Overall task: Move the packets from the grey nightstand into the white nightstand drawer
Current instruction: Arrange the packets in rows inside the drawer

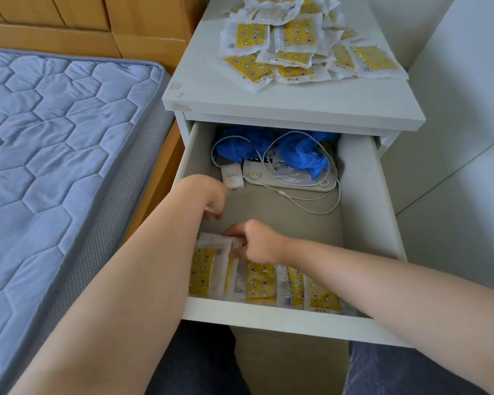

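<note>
Right hand [258, 245] pinches a yellow star-print plastic packet [214, 243], adding it to the left end of the filed row of packets [268, 280] along the open white drawer [362, 195] front, probably to save room. Left hand [211, 199] hangs beside it, fingers loosely curled, holding nothing visible. A loose pile of packets [297, 47] waits on the nightstand top [297, 101].

Bright even daylight, soft shadows, wide-angle edge bending

To my left, a blue quilted mattress [54, 152] lay on a wooden bed frame [69, 24]. Crumpled blue plastic [300, 155] sat behind a flat white device [257, 175], a white cable [305, 178] coiled over it, and a small white tube [232, 178] just beside it.
</note>
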### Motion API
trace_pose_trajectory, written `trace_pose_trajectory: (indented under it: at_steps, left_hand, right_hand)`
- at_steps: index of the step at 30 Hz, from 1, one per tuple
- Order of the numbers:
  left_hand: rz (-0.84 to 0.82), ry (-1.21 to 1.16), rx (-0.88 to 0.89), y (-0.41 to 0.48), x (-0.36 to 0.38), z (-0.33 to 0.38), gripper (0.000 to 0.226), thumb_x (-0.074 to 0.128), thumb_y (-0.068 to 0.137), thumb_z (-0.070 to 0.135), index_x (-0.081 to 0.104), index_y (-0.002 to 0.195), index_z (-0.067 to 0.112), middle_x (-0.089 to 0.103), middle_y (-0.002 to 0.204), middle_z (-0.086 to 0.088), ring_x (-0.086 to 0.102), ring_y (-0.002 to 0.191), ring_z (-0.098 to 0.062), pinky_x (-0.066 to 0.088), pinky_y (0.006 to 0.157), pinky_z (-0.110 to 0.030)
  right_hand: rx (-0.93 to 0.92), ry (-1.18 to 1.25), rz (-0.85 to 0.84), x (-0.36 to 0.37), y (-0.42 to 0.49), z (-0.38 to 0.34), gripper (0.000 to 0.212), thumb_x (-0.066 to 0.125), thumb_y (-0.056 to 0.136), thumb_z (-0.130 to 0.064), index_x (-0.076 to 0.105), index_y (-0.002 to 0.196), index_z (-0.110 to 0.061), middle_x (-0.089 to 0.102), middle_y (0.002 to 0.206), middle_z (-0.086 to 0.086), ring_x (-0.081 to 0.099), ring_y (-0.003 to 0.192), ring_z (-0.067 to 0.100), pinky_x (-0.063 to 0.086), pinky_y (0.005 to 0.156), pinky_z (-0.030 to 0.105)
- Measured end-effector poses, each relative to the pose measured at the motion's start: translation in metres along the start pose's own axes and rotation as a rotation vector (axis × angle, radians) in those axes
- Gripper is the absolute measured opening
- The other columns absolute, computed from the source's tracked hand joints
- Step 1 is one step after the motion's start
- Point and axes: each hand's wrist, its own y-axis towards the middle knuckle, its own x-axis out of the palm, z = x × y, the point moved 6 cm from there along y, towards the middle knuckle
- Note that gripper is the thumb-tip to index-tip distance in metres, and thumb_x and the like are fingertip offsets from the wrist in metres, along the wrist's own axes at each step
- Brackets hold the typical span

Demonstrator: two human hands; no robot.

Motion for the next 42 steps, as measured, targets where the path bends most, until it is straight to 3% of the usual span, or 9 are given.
trace_pose_trajectory:
  at_steps: [5,10,14,20,23,29,35,37,42]
  left_hand:
    - [-0.248,0.064,0.029,0.0,0.023,0.011,0.048,0.074,0.081,0.023,0.061,0.127,0.022,0.063,0.119,0.002,0.06,0.107,-0.021,0.048,0.098,-0.041]
    - [-0.348,0.01,0.089,-0.006,0.036,0.022,0.054,0.074,0.08,0.029,0.057,0.13,0.02,0.058,0.128,-0.002,0.056,0.115,-0.023,0.046,0.099,-0.039]
    - [-0.324,0.024,0.04,0.002,0.039,0.024,0.047,0.079,0.074,0.038,0.065,0.111,0.013,0.067,0.112,-0.004,0.063,0.102,-0.023,0.05,0.095,-0.04]
    - [-0.429,0.184,-0.124,0.011,0.048,0.015,0.051,0.079,0.07,0.048,0.064,0.103,0.012,0.064,0.117,-0.009,0.062,0.107,-0.027,0.048,0.098,-0.042]
    - [-0.428,0.114,-0.086,0.005,0.044,0.019,0.062,0.079,0.069,0.049,0.063,0.115,0.01,0.064,0.118,-0.008,0.062,0.106,-0.027,0.048,0.097,-0.041]
    - [-0.46,0.024,0.057,-0.008,0.037,0.037,0.051,0.071,0.085,0.03,0.057,0.13,0.012,0.061,0.127,-0.01,0.061,0.104,-0.024,0.05,0.092,-0.035]
    - [-0.631,0.082,0.019,-0.008,0.048,0.036,0.071,0.078,0.074,0.041,0.053,0.133,0.012,0.057,0.134,-0.01,0.057,0.118,-0.029,0.042,0.105,-0.043]
    - [-0.593,0.068,0.027,-0.011,0.047,0.035,0.076,0.08,0.069,0.043,0.052,0.134,0.014,0.056,0.135,-0.008,0.056,0.119,-0.028,0.042,0.105,-0.042]
    - [-0.218,-0.124,0.155,-0.018,0.02,0.047,0.06,0.063,0.09,0.028,0.039,0.145,0.024,0.051,0.136,-0.002,0.051,0.122,-0.022,0.044,0.099,-0.033]
  right_hand:
    - [0.045,0.009,0.063,-0.022,-0.003,0.02,0.045,0.066,0.086,-0.009,0.055,0.13,-0.008,0.058,0.13,0.007,0.054,0.12,0.015,0.035,0.084,0.006]
    - [0.214,-0.263,0.034,-0.031,0.001,0.049,0.04,0.07,0.084,-0.026,0.062,0.121,-0.013,0.063,0.121,0.004,0.059,0.109,0.019,0.047,0.092,0.027]
    - [0.157,-0.426,-0.074,-0.015,-0.003,0.045,0.046,0.075,0.078,-0.034,0.062,0.116,-0.013,0.064,0.114,0.005,0.06,0.1,0.021,0.048,0.081,0.029]
    - [-0.003,-0.48,-0.154,0.002,-0.001,0.035,0.064,0.075,0.076,-0.039,0.052,0.129,-0.014,0.056,0.124,0.004,0.055,0.109,0.022,0.043,0.083,0.026]
    - [0.002,-0.472,-0.138,-0.007,0.0,0.036,0.058,0.073,0.077,-0.042,0.056,0.125,-0.014,0.057,0.119,0.003,0.057,0.105,0.021,0.045,0.082,0.027]
    - [0.092,-0.398,-0.271,-0.017,-0.003,0.043,0.038,0.069,0.083,-0.038,0.064,0.113,-0.015,0.062,0.1,-0.002,0.057,0.089,0.014,0.046,0.078,0.026]
    - [0.107,-0.471,-0.374,-0.015,-0.008,0.044,0.049,0.061,0.088,-0.042,0.055,0.129,-0.017,0.06,0.123,0.001,0.057,0.106,0.019,0.047,0.091,0.03]
    - [0.119,-0.477,-0.274,-0.026,-0.008,0.044,0.055,0.06,0.089,-0.04,0.047,0.137,-0.017,0.053,0.132,0.002,0.053,0.117,0.022,0.044,0.096,0.031]
    - [0.149,-0.469,0.004,-0.066,-0.015,0.041,0.045,0.057,0.092,-0.03,0.05,0.134,-0.019,0.049,0.136,0.004,0.051,0.12,0.022,0.044,0.098,0.033]
